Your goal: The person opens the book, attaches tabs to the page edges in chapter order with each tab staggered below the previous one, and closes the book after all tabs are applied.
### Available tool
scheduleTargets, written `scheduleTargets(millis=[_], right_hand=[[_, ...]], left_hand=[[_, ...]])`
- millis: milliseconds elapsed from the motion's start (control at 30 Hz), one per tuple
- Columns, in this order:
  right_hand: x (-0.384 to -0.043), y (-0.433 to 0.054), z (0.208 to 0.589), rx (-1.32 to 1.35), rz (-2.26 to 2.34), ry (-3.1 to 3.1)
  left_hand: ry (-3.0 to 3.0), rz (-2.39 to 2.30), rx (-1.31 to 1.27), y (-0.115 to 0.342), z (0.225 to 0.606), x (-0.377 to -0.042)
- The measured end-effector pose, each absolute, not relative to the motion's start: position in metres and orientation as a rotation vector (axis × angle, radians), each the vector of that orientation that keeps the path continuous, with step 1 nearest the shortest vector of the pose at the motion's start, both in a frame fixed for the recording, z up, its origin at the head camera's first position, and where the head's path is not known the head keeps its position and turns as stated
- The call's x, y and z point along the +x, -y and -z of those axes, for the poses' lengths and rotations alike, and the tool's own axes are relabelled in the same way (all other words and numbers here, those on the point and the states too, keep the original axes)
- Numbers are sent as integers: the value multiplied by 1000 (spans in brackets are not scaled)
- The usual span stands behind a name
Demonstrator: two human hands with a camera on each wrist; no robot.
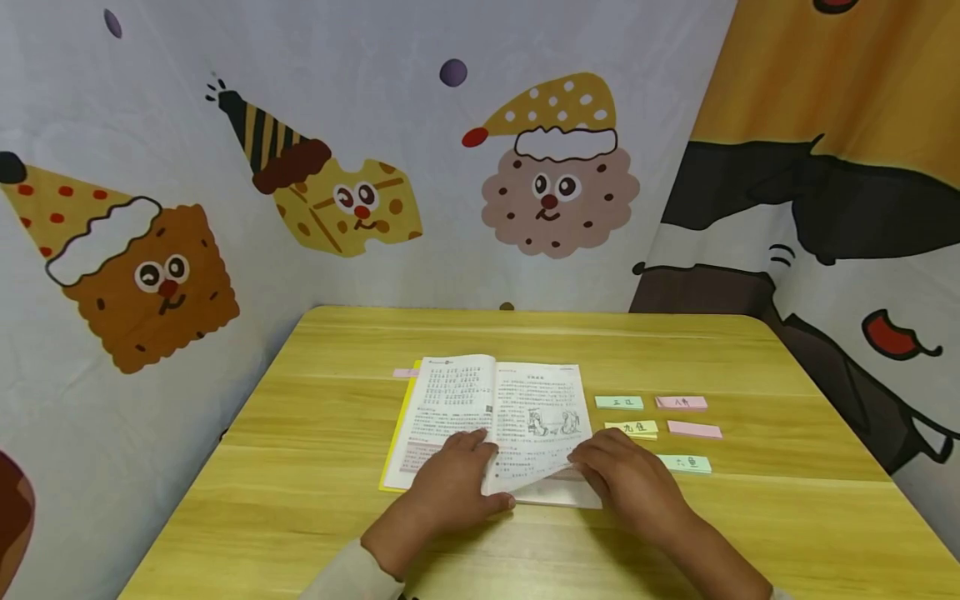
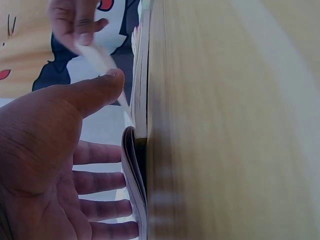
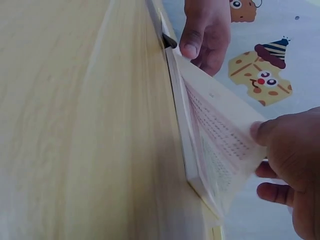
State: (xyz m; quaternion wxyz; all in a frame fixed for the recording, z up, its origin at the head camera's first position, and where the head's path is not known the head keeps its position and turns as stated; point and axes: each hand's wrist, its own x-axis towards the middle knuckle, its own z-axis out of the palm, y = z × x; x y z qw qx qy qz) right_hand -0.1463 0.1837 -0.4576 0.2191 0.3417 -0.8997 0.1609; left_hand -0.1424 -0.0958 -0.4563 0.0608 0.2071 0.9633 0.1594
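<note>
An open book [image 1: 457, 392] with printed pages and a yellow cover edge lies on the wooden table. My right hand [image 1: 633, 479] pinches the lower corner of a right-hand page [image 3: 220, 115] between thumb and fingers. That page is lifted and bent, and print shows on its underside in the right wrist view. My left hand [image 1: 450, 483] rests on the left page near the spine, its fingers straight and its thumb stretched toward the book's lower edge. The left wrist view shows its fingers [image 2: 102, 180] against the curled left pages.
Right of the book lie green slips [image 1: 618, 402], pink slips [image 1: 681, 402] and a yellow slip [image 1: 632, 429], several with handwriting. A pink tab [image 1: 405, 373] sticks out at the book's left. Behind the table [image 1: 300, 500] hangs a cloth [image 1: 412, 100] with cartoon prints.
</note>
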Motion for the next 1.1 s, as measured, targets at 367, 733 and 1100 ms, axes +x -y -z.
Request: scheduleTargets(millis=[367,733,1100], right_hand=[[-143,-171,446,1039,-604,2301],[-136,-168,448,848,-560,2343],[-131,-180,468,891,-461,2855]], left_hand=[[-2962,-437,638,92,456,-142],[-2989,-458,637,89,457,-143],[-3079,-807,504,92,463,-151]])
